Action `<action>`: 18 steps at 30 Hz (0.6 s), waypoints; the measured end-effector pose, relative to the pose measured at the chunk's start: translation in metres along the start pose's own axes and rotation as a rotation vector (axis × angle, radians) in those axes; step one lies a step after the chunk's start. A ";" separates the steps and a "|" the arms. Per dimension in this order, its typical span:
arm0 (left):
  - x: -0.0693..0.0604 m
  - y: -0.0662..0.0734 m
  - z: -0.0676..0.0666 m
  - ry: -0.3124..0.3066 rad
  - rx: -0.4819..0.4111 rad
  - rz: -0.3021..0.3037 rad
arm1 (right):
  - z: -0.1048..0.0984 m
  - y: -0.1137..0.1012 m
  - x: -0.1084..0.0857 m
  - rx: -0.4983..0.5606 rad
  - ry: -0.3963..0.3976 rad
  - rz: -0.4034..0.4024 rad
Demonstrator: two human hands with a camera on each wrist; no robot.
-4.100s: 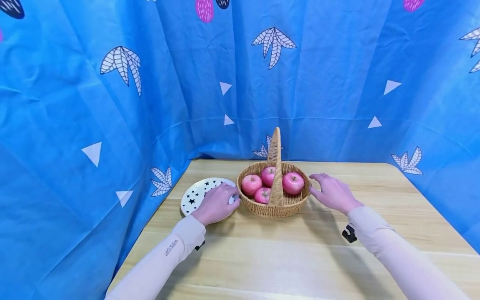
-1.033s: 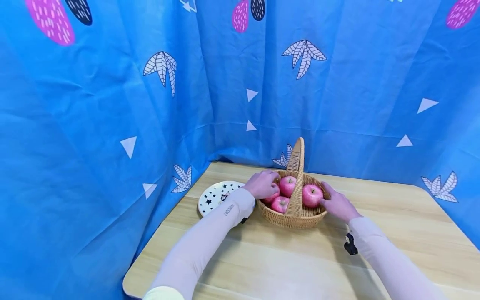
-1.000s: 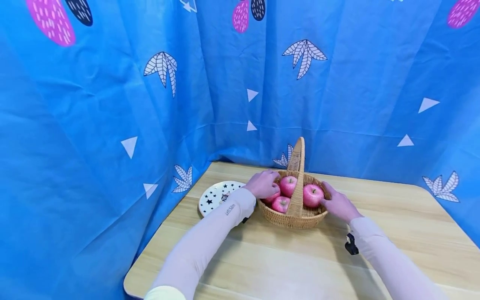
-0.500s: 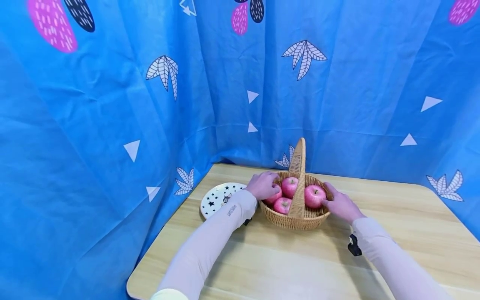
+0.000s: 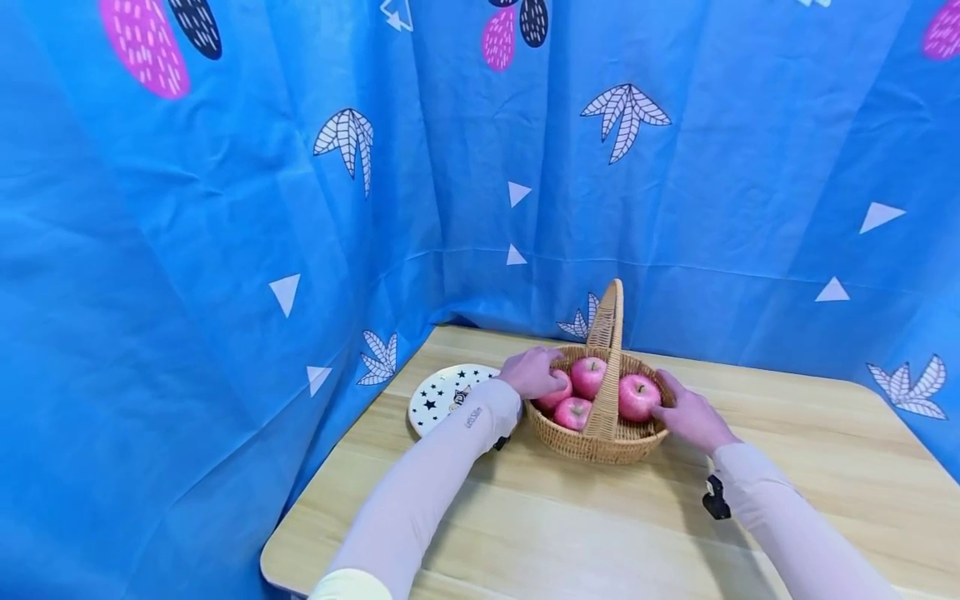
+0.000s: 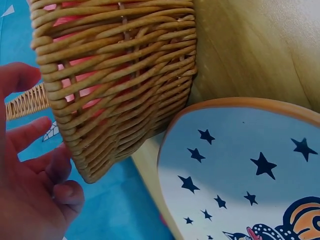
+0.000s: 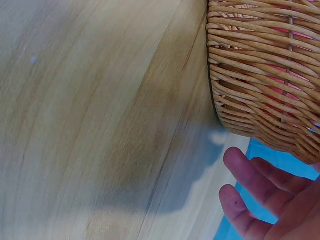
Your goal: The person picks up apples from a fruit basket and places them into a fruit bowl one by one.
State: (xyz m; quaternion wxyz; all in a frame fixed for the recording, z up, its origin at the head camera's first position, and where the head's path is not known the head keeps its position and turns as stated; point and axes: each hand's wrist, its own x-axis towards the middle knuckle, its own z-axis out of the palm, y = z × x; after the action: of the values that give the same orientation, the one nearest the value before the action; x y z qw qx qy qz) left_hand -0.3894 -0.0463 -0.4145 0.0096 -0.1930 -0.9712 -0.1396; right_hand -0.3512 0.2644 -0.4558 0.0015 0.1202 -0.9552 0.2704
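A wicker basket with a tall arched handle stands on the table and holds several pink-red apples. At its left rim, my left hand grips the wicker, its thumb over the edge by an apple. In the left wrist view, curled fingertips of that left hand lie against the basket rim. My right hand holds the opposite rim with its thumb over the edge. The right wrist view shows two lower fingers of the right hand apart from the weave; its thumb is hidden there.
A white plate with black stars and a cartoon figure lies left of the basket, partly behind my left forearm. The pale wooden table ends at a blue patterned curtain at the back and left.
Since about four seconds ago, my left hand has gone from over the plate to the basket's left rim, and my right hand has closed on its right rim. Over the last second both grips look unchanged.
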 end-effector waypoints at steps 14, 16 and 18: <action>0.005 0.002 0.008 -0.029 0.143 -0.064 | 0.004 0.002 0.002 -0.026 0.006 -0.001; 0.006 0.003 0.008 -0.027 0.149 -0.061 | 0.001 0.002 0.002 -0.040 0.009 -0.006; 0.007 0.005 0.007 -0.031 0.156 -0.065 | -0.001 0.002 0.002 -0.047 0.003 -0.005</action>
State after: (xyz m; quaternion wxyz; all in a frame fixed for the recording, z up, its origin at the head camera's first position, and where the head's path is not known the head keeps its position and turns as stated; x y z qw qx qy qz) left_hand -0.3935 -0.0379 -0.4193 0.0049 -0.1623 -0.9849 -0.0608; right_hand -0.3533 0.2657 -0.4559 0.0065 0.1222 -0.9609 0.2482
